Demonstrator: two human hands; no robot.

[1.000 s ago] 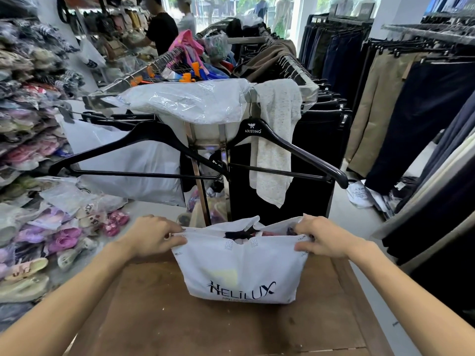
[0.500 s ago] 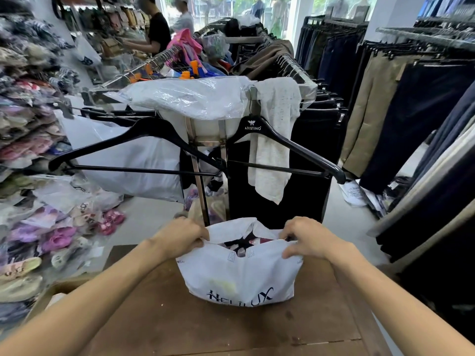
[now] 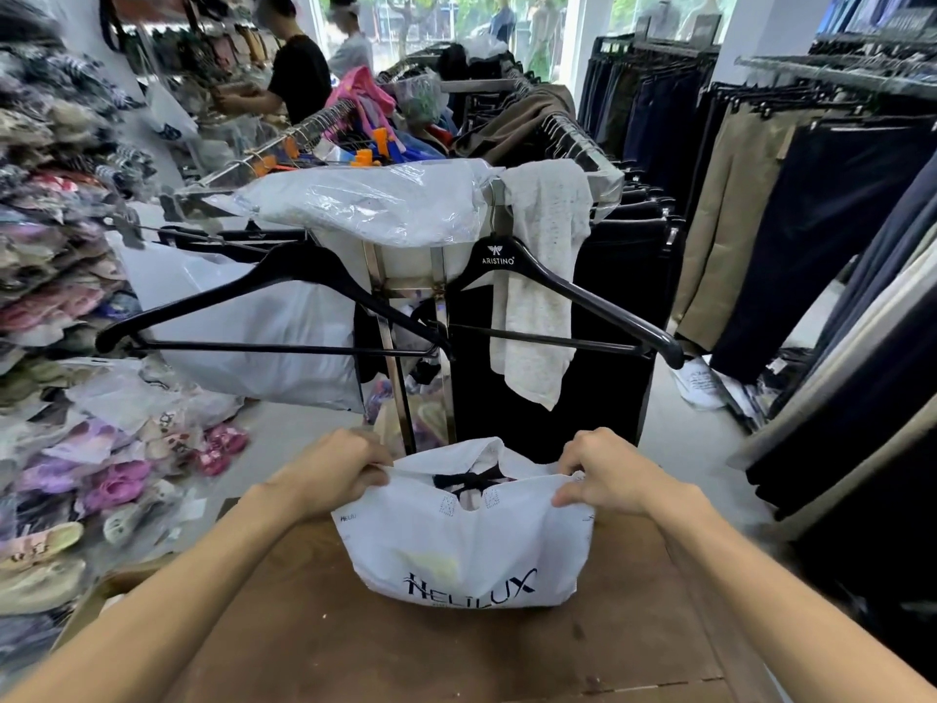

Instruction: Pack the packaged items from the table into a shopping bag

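Note:
A white shopping bag [image 3: 466, 545] printed with HELILUX stands on the brown wooden table [image 3: 456, 652]. My left hand [image 3: 337, 471] grips the bag's top edge on the left. My right hand [image 3: 608, 476] grips the top edge on the right. The bag's mouth is partly open between my hands, and dark and light packaged items [image 3: 469, 484] show inside it. No loose packaged item is visible on the table top.
A clothes rack [image 3: 405, 317] with two black hangers [image 3: 557, 301] and a grey cloth stands right behind the table. Bagged sandals [image 3: 121, 479] are piled at the left, trousers hang at the right. Two people stand far back at the left.
My hands have drawn closer together on the bag's top edge, narrowing its mouth and bunching the bag. The view has shifted slightly.

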